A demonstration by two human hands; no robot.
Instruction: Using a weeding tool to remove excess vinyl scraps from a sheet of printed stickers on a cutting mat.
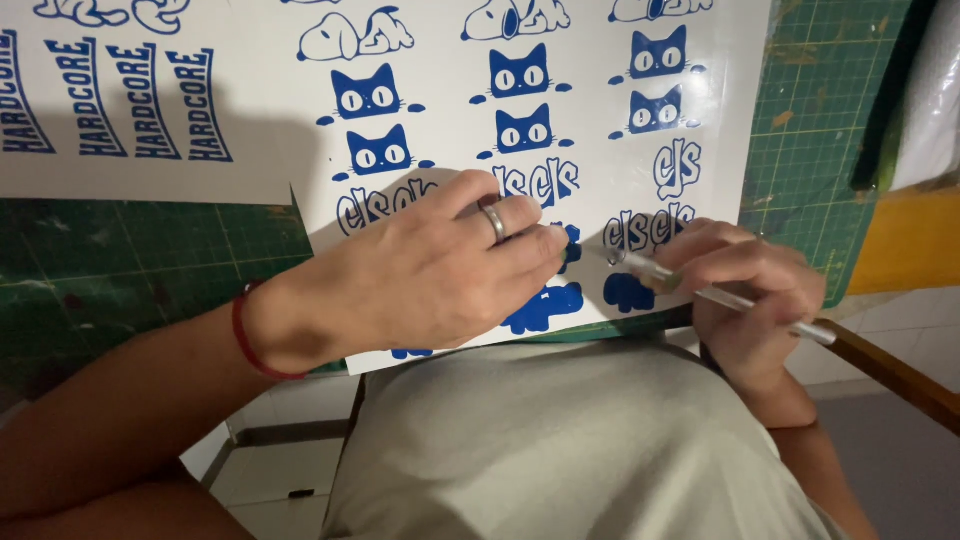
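Two bare hands work at the near edge of a white sticker sheet printed with blue cut-out shapes.

The left hand (440,275), with a silver ring on one finger and a red cord bracelet (247,335) at the wrist, lies palm down on the white sticker sheet (450,150), fingers loosely curled and pressing the sheet flat, gripping nothing. The right hand (750,285) is closed around a slim silver pen-like tool (700,292), held like a pencil, its tip resting on the sheet just beside the left fingertips, near a solid blue shape. Blue cat faces and outlined blue letters fill the sheet above the hands. The sheet lies on a green gridded cutting mat (150,250), and a second white sheet with blue lettering (120,120) lies to its left.
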